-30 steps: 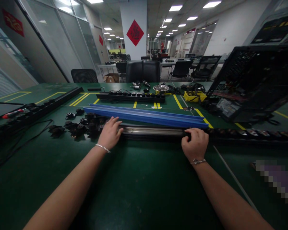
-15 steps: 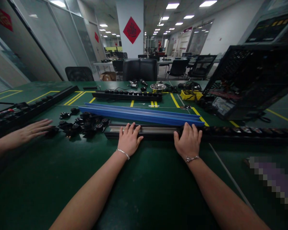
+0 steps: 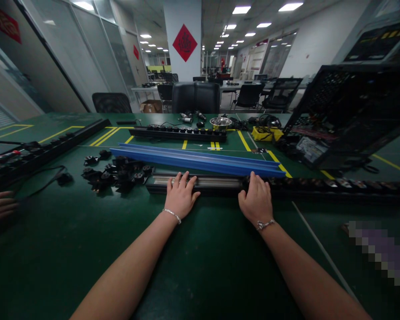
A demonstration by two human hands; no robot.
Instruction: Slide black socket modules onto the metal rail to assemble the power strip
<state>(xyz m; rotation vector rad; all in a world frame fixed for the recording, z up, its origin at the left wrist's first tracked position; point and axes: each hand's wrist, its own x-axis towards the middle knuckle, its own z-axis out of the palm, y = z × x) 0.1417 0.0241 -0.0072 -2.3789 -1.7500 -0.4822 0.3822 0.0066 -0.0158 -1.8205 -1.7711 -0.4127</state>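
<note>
The black rail (image 3: 216, 190) lies on the bench (image 3: 193, 262) directly beneath both hands, at 12 o'clock from the person, its long axis running almost level from 9 to 3 o'clock. A bare end points to 9 o'clock, a little past the left hand (image 3: 181, 195); towards 3 o'clock, past the right hand (image 3: 256, 198), a row of dark parts (image 3: 346, 183) stands along it, or along another rail butted against it, which I cannot tell. From the fingers the rail lies straight under and crosswise, and neither hand is clearly nearer, since both rest on it. The left hand's fingers are spread wide over the top, thumb apart at the near edge, gripping nothing visible. The right hand's fingers are closer together, bent over the spot where the shiny strip (image 3: 220, 182) meets the dark parts; whether they pinch one cannot be told. Just beyond, at 12 o'clock, a blue rail (image 3: 193, 160) slants, its 3 o'clock end closer to the black one. A heap of black parts (image 3: 120, 173) sits between 9 and 10 o'clock from the left hand, near the bare end. Another person's hand (image 3: 0, 209) shows at the 9 o'clock edge, well apart. Farther out are a shorter loaded rail (image 3: 176, 134) at 12 o'clock, a yellow box (image 3: 267, 135) at 1 and a computer case (image 3: 350, 106) at 2.
</note>
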